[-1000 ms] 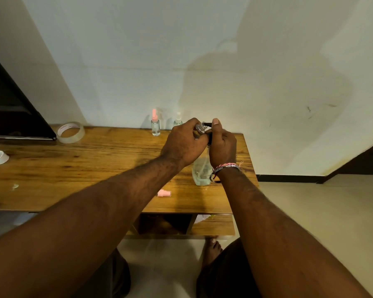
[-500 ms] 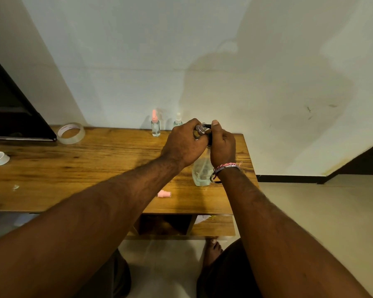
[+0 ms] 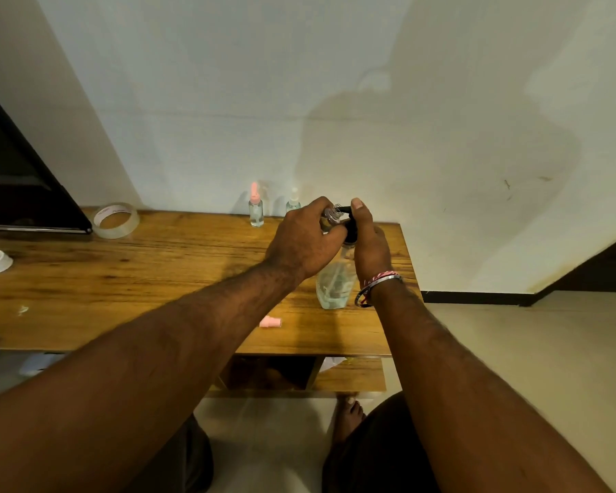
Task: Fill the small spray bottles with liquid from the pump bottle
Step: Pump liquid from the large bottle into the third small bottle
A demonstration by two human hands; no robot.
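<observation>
Clear small spray bottle (image 3: 332, 216), pinched tilted in the curled left hand (image 3: 301, 243), has its open neck just beside the black pump nozzle, which the right hand (image 3: 367, 240) grips atop the pump bottle (image 3: 335, 282) near the table's (image 3: 139, 279) right edge.

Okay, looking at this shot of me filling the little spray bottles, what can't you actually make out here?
All in the head view:
- Small bottle in the left hand: its body and fill level are hidden by the fingers.
- Pump bottle: its black pump head is mostly covered by the right hand.
- Tape roll: label print too small to read.
- Dark object at far left: cut off by the frame edge.
</observation>
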